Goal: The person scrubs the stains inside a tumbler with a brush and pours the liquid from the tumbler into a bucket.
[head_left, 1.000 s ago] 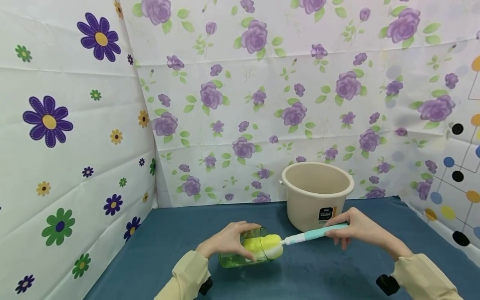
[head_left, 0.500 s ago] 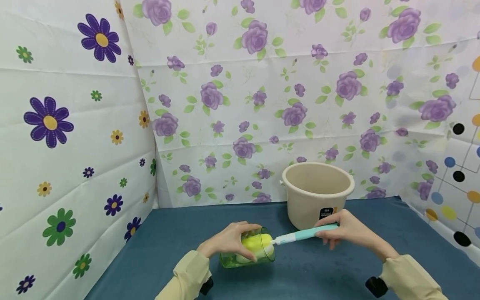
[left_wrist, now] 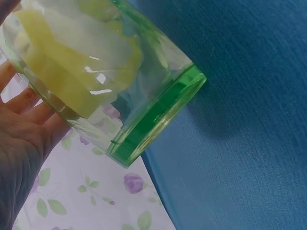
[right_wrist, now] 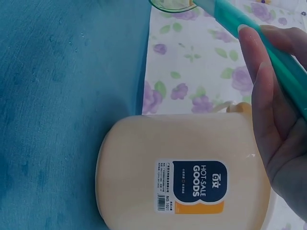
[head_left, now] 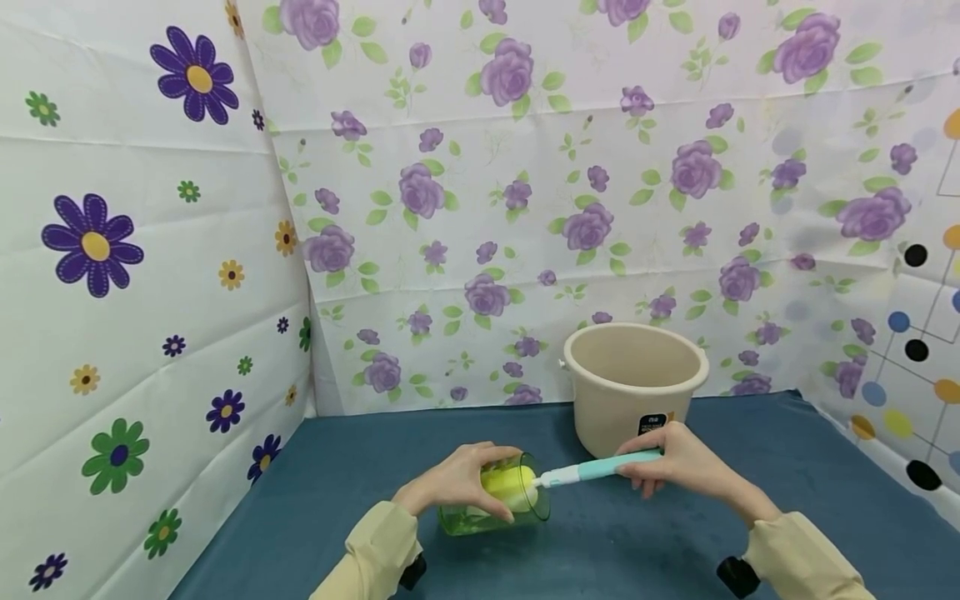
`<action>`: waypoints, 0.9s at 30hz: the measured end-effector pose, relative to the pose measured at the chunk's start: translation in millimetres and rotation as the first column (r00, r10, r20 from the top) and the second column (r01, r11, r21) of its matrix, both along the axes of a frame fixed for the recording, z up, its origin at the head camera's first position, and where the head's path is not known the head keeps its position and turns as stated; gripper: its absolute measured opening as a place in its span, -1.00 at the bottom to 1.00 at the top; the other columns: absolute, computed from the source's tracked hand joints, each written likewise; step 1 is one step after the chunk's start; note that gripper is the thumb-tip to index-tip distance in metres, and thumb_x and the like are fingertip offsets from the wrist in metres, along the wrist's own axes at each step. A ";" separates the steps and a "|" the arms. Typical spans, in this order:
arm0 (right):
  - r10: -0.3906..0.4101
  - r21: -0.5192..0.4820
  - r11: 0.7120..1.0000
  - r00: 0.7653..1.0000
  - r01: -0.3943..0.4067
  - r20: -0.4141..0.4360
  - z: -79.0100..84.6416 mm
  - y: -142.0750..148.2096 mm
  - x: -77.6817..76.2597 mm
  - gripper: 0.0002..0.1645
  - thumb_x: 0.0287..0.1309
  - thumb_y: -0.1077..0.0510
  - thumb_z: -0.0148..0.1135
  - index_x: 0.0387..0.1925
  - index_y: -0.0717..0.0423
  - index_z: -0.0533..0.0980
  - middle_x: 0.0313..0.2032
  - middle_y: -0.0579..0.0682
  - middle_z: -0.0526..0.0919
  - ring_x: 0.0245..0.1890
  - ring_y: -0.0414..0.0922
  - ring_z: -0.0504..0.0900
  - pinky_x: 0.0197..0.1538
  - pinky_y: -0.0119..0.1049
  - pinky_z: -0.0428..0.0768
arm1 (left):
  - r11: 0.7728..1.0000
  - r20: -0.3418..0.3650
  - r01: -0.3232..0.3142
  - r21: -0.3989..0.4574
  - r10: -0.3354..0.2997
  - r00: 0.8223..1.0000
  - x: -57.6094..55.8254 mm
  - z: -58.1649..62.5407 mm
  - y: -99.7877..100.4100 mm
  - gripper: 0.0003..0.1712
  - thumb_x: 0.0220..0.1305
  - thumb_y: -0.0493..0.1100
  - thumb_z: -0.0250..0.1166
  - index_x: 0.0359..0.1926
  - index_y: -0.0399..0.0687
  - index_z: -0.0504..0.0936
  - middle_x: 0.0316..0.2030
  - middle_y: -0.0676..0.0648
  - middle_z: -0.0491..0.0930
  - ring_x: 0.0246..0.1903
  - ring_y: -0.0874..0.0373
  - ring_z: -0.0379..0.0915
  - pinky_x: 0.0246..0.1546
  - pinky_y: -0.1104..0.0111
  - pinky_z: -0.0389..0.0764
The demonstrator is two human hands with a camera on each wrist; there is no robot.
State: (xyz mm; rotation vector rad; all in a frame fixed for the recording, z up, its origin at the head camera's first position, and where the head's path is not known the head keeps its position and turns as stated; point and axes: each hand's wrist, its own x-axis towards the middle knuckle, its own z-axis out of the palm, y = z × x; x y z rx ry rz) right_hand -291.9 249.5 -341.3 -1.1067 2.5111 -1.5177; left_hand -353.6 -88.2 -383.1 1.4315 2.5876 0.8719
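The head camera looks forward and down over the table and, farther away, the flowered wall. The left wrist camera is very near to the glass and sees its side and base. The right wrist camera faces the bucket from near, its picture turned sideways. All three views share the glass, table and wall.

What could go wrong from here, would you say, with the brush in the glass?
The green glass, held sideways by the left hand alone, might slip. With the sponge head inside, a sharp pull on the brush handle might drag the glass along. The right hand also appears close to the bucket and may bump it.
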 end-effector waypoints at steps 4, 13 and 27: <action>0.014 -0.001 1.000 1.000 -0.014 0.022 -6.9 0.8 -3.2 -0.77 0.09 0.27 0.24 -0.20 0.33 0.58 -0.59 0.16 0.59 -0.67 0.02 0.57 -0.61 -0.12 0.52 | 1.000 -0.002 0.005 0.006 -0.005 1.000 -0.9 -1.1 -1.2 -0.08 -0.15 0.18 0.43 0.26 0.06 0.32 -0.18 0.17 0.40 -0.27 0.29 0.31 -0.36 0.40 0.39; 0.055 -0.030 0.998 0.997 -0.054 0.055 -19.8 4.2 -9.6 -0.77 0.11 0.26 0.22 -0.18 0.29 0.58 -0.58 0.16 0.60 -0.66 0.02 0.58 -0.59 -0.10 0.52 | 1.000 -0.007 0.013 0.016 -0.013 1.000 -0.5 -0.8 -0.5 -0.10 -0.15 0.16 0.44 0.25 0.07 0.33 -0.22 0.18 0.40 -0.35 0.28 0.29 -0.44 0.41 0.38; -0.033 -0.034 0.999 0.999 0.034 0.028 -21.1 12.2 -9.2 -0.77 0.11 0.25 0.22 -0.19 0.28 0.58 -0.57 0.09 0.61 -0.66 0.01 0.58 -0.59 -0.13 0.52 | 1.000 -0.003 0.004 0.010 -0.004 1.000 1.1 -0.7 -0.4 -0.09 -0.15 0.17 0.44 0.26 0.05 0.33 -0.14 0.15 0.40 -0.21 0.29 0.32 -0.39 0.41 0.38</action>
